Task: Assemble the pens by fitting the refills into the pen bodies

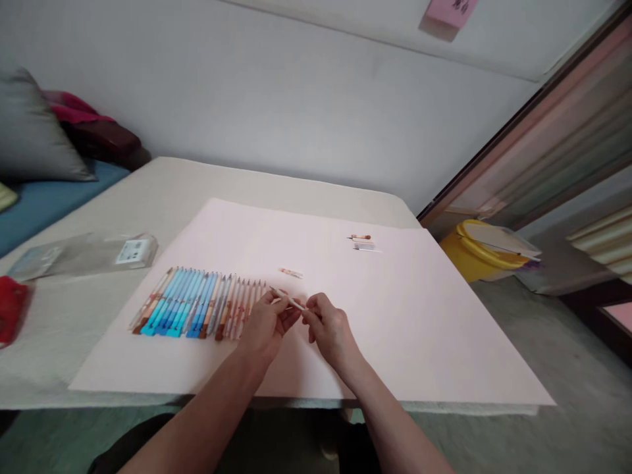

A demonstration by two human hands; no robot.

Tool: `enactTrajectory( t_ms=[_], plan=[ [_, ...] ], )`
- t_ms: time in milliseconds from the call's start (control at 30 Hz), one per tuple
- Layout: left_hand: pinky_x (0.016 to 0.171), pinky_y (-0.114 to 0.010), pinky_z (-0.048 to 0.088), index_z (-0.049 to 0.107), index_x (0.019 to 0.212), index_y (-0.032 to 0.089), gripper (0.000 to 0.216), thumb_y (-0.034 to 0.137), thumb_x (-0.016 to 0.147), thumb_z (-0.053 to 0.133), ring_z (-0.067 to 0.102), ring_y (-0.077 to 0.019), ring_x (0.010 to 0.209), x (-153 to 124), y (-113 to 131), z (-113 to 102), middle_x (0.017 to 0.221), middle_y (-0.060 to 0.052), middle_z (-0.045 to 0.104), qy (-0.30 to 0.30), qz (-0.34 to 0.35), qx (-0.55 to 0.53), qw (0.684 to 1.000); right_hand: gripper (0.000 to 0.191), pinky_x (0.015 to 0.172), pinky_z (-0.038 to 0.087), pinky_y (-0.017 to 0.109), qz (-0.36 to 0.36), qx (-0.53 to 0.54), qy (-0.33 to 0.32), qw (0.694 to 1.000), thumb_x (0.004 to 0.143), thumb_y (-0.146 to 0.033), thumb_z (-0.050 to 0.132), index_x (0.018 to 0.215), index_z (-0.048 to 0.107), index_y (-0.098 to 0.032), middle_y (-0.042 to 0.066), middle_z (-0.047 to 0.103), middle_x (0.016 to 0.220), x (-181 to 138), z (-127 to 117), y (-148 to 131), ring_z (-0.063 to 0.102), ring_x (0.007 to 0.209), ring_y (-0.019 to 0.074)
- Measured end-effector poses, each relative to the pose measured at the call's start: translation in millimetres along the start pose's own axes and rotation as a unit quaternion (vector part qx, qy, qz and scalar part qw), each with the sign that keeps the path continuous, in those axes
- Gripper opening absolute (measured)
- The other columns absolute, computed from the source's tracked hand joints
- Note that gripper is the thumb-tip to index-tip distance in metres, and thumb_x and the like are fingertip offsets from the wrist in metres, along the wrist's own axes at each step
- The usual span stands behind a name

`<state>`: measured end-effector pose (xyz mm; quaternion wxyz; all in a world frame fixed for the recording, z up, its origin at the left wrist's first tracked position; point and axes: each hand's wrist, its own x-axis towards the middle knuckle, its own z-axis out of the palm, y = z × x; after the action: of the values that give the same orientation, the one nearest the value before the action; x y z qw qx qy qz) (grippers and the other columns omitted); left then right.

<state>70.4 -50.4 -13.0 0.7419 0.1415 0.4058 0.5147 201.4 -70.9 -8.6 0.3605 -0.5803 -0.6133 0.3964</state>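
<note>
Between my two hands is a slim white pen (294, 303), held slantwise just above the pink sheet (395, 329). My left hand (269, 319) is closed round its tip end, and my right hand (328, 326) pinches the other end. Left of my hands lies a row of several pens (197, 303), side by side, in blue, turquoise, brown and pale colours. A short patterned pen barrel or cap (290, 272) rests just beyond my left hand. Farther back on the sheet are a small brown-ended pen part (360, 237) and thin refills (366, 248).
A clear plastic packet (83, 257) with a white label lies on the table at left, near a red object (10, 309). A yellow bin (478, 253) stands on the floor at right. The wall (296, 92) rises behind the table.
</note>
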Motion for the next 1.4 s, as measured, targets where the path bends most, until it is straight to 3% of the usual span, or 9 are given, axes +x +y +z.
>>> enactTrajectory(
  t_ms=[200,300,433,533,633,767,967,1100,1400],
  plan=[
    [0.065,-0.023,0.055,0.054,0.072,0.014,0.014,0.002,0.079,0.052,0.066,-0.0137,0.070,12.0,22.0,-9.7,0.073,-0.007,0.066,0.047,0.038,-0.046,0.997,0.022,0.046,0.041,0.020,-0.021,0.018,0.026,0.999,0.089,-0.038,0.042,0.081,0.051,-0.020,-0.002,0.062,0.066,17.2,-4.8,7.5,0.051,0.042,0.0082],
    [0.065,-0.023,0.056,0.054,0.071,0.013,0.016,0.001,0.080,0.050,0.066,-0.0140,0.071,18.4,35.8,-14.3,0.072,-0.007,0.065,0.081,0.070,-0.084,0.991,0.023,0.059,0.044,0.023,-0.032,-0.100,0.081,0.991,0.091,-0.033,0.038,0.087,0.056,-0.019,0.001,0.064,0.075,38.6,-4.1,21.4,0.058,0.059,0.0120],
    [0.065,-0.024,0.056,0.053,0.069,0.014,0.018,0.001,0.081,0.050,0.066,-0.0140,0.070,22.0,44.9,-19.1,0.069,-0.005,0.063,0.101,0.097,-0.118,0.983,0.025,0.084,0.041,0.031,-0.071,-0.307,0.088,0.945,0.086,-0.018,0.043,0.105,0.058,-0.018,0.010,0.061,0.109,65.9,13.5,42.9,0.054,0.100,0.0204],
    [0.067,-0.025,0.057,0.052,0.068,0.014,0.018,0.001,0.080,0.052,0.066,-0.0144,0.071,22.3,46.1,-21.5,0.068,-0.004,0.062,0.105,0.114,-0.132,0.979,0.036,0.091,0.036,0.036,-0.078,-0.367,0.095,0.922,0.085,-0.017,0.047,0.120,0.052,-0.018,0.013,0.051,0.128,77.6,33.0,56.0,0.045,0.114,0.0248],
    [0.068,-0.026,0.057,0.053,0.068,0.014,0.017,0.001,0.079,0.052,0.067,-0.0152,0.073,22.2,46.7,-23.8,0.069,-0.005,0.063,0.098,0.114,-0.135,0.979,0.028,0.092,0.034,0.039,-0.089,-0.390,0.107,0.910,0.086,-0.019,0.047,0.114,0.055,-0.020,0.011,0.051,0.128,83.6,46.6,64.8,0.041,0.116,0.0256],
    [0.067,-0.026,0.057,0.053,0.067,0.013,0.017,0.001,0.079,0.052,0.067,-0.0158,0.073,22.0,49.8,-27.1,0.069,-0.006,0.063,0.099,0.127,-0.136,0.978,0.013,0.083,0.036,0.034,-0.096,-0.381,0.109,0.913,0.086,-0.014,0.046,0.091,0.059,-0.017,0.011,0.059,0.108,85.3,45.8,67.5,0.048,0.102,0.0232],
    [0.066,-0.026,0.056,0.053,0.069,0.014,0.015,0.002,0.078,0.054,0.067,-0.0160,0.073,23.2,51.3,-28.2,0.071,-0.007,0.064,0.097,0.151,-0.124,0.976,0.018,0.068,0.041,0.027,-0.123,-0.232,0.072,0.962,0.092,-0.025,0.039,0.095,0.056,-0.020,0.005,0.060,0.089,66.0,14.0,46.3,0.055,0.078,0.0169],
    [0.068,-0.026,0.056,0.054,0.070,0.014,0.012,0.004,0.077,0.056,0.066,-0.0155,0.073,24.7,44.9,-23.9,0.071,-0.006,0.064,0.093,0.157,-0.107,0.977,0.020,0.069,0.043,0.026,-0.169,-0.158,0.045,0.972,0.094,-0.026,0.037,0.095,0.057,-0.021,0.004,0.059,0.085,46.1,-0.5,29.8,0.057,0.077,0.0155],
    [0.068,-0.024,0.052,0.054,0.076,0.016,0.009,0.009,0.074,0.060,0.065,-0.0127,0.071,20.5,37.4,-14.3,0.073,-0.004,0.065,0.082,0.140,-0.041,0.986,0.020,0.072,0.046,0.026,-0.188,-0.143,0.042,0.971,0.092,-0.020,0.039,0.099,0.058,-0.020,0.006,0.059,0.091,27.4,-3.2,15.6,0.058,0.081,0.0158]
  ],
)
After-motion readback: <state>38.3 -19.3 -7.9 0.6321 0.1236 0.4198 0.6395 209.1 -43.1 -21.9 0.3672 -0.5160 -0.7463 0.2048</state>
